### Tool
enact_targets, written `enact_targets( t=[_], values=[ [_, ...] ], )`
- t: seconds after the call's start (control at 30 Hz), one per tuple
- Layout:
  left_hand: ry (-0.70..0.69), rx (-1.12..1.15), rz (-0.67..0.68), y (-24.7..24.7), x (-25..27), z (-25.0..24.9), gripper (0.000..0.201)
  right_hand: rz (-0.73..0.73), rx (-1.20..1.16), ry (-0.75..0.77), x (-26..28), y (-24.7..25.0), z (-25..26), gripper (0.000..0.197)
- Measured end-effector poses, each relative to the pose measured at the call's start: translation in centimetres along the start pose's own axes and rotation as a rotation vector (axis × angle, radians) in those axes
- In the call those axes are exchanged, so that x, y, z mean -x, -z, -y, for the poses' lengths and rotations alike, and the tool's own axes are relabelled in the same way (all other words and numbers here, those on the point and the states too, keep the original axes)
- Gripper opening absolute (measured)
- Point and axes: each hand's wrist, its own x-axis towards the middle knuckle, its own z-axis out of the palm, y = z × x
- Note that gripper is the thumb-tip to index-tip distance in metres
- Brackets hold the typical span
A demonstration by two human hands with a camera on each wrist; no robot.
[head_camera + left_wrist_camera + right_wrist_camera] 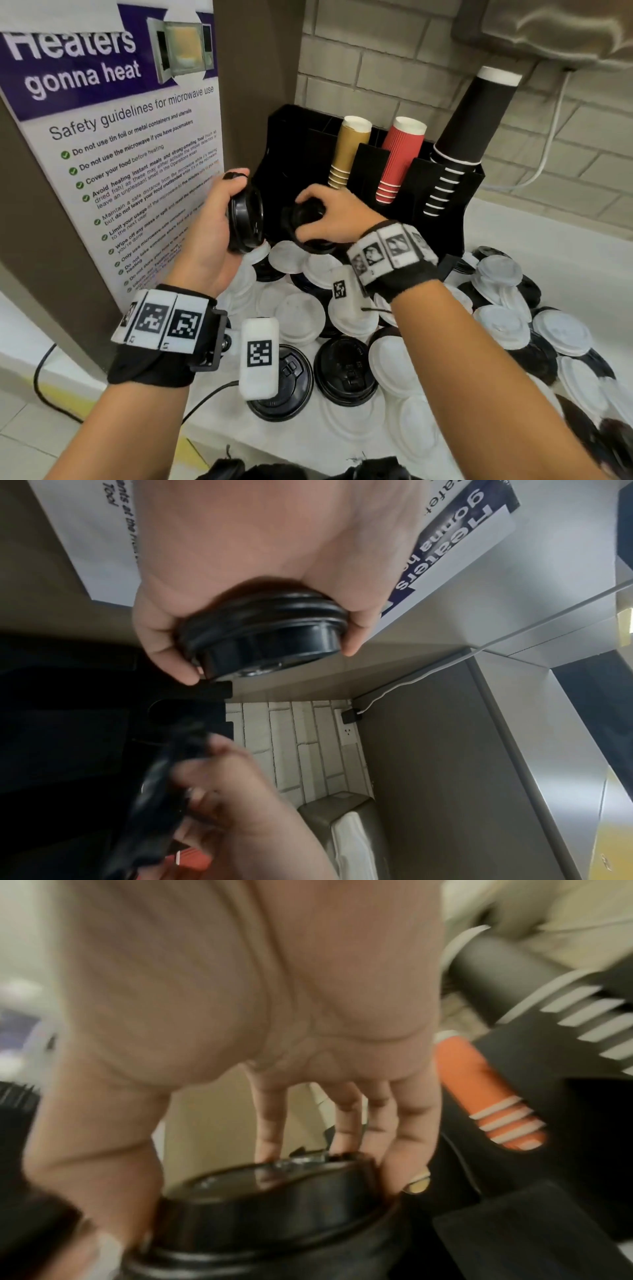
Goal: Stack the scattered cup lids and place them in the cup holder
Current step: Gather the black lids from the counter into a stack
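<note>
At the table's back edge her left hand [209, 219] grips a short stack of black plastic lids [245, 219] while her right hand [330, 214] clasps another black lid stack [305, 222] before the black cup holder [291, 144], likely joining both next.

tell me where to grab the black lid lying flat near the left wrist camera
Take the black lid by its outer rim, coming straight down from above. It lies flat, dome up, on the counter, so thumb and fingers can span opposite edges; the neighbouring black lid crowds its right side.
</note>
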Motion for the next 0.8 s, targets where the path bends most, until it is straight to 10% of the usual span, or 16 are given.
enact_targets(
  t=[0.2, 0.8],
  values=[
    [0.058, 0.060, 0.084, -0.9, 0.6, 2.4, 0.019, -0.044, -0.792, 0.164, 5.2, -1.6, -1.0, 0.046],
    [0.072, 0.024, 0.078, -2.2, 1.4, 3.6, 0.033, -0.117, -0.597, 0.355, 6.6, -2.6, -0.2, 0.063]
  ],
)
